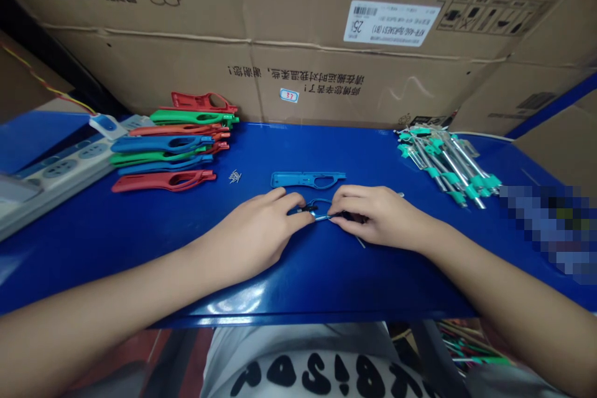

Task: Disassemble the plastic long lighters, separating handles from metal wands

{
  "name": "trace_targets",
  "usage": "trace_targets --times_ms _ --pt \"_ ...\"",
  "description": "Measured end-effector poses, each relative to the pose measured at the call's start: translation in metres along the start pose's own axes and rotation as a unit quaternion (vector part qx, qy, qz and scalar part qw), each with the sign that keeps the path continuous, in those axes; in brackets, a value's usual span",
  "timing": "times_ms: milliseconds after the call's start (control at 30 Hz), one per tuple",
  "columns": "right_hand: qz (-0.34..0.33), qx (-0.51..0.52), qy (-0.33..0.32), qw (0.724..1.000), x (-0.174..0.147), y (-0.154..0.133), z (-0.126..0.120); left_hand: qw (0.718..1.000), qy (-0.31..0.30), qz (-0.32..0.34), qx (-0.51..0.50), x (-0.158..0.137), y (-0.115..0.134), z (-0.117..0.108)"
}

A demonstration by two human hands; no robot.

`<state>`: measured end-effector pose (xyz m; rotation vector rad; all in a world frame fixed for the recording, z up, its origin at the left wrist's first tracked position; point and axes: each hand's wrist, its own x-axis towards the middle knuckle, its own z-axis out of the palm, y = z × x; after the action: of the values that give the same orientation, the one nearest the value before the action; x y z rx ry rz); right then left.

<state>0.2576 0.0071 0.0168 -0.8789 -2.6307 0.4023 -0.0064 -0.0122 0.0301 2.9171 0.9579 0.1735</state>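
Observation:
Over the middle of the blue table, both my hands are closed around a blue lighter casing half [319,201], which is mostly hidden by the fingers. My left hand [261,227] pinches its left part, beside a small black piece [308,207] and a shiny metal bit. From the other side, my right hand [380,214] grips the right end with thumb and fingertips, a dark part showing under the fingers. Just beyond the hands, a second blue lighter casing half [298,180] lies flat. A thin metal rod [360,242] rests beside my right hand.
Red, green, orange and blue lighter casings [163,181] are stacked at left, near a small pile of metal pins [235,176] and a white power strip [60,168]. Metal lighter tubes with green parts [448,161] lie at right. A cardboard box [289,31] walls the back.

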Motion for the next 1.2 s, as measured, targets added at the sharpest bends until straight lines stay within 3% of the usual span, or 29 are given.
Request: trace_targets --times_ms 267,467,533,600,667,733,867,1033,1200 --pt "0.001 0.013 0.009 1.000 -0.001 0.001 0.001 1.000 0.008 0.009 -0.012 -0.001 -0.001 0.001" --pt "0.004 -0.043 -0.010 0.999 -0.001 -0.004 -0.003 0.999 0.013 0.015 0.046 0.000 -0.002 0.000" --pt "0.008 -0.043 0.004 0.999 0.001 -0.006 -0.005 0.998 0.020 0.020 0.055 0.000 -0.004 0.000" --pt "0.053 -0.041 0.062 0.996 0.003 -0.005 -0.008 0.998 0.030 0.025 0.053 0.000 -0.006 0.001" --pt "0.149 -0.062 0.152 0.975 0.004 0.003 -0.014 0.998 0.044 0.027 0.043 0.000 -0.008 0.003" --pt "0.258 -0.119 0.209 0.936 0.001 0.019 -0.024 0.998 0.057 0.029 0.026 0.001 -0.011 0.005" --pt "0.391 -0.285 0.144 0.863 -0.018 0.067 -0.045 0.997 0.071 0.030 0.004 0.002 -0.013 0.008" --pt "0.444 -0.351 0.103 0.818 -0.032 0.103 -0.048 0.997 0.066 0.030 0.011 0.003 -0.011 0.007" --pt "0.443 -0.326 0.116 0.827 -0.027 0.103 -0.040 0.998 0.053 0.032 0.017 0.003 -0.009 0.005"
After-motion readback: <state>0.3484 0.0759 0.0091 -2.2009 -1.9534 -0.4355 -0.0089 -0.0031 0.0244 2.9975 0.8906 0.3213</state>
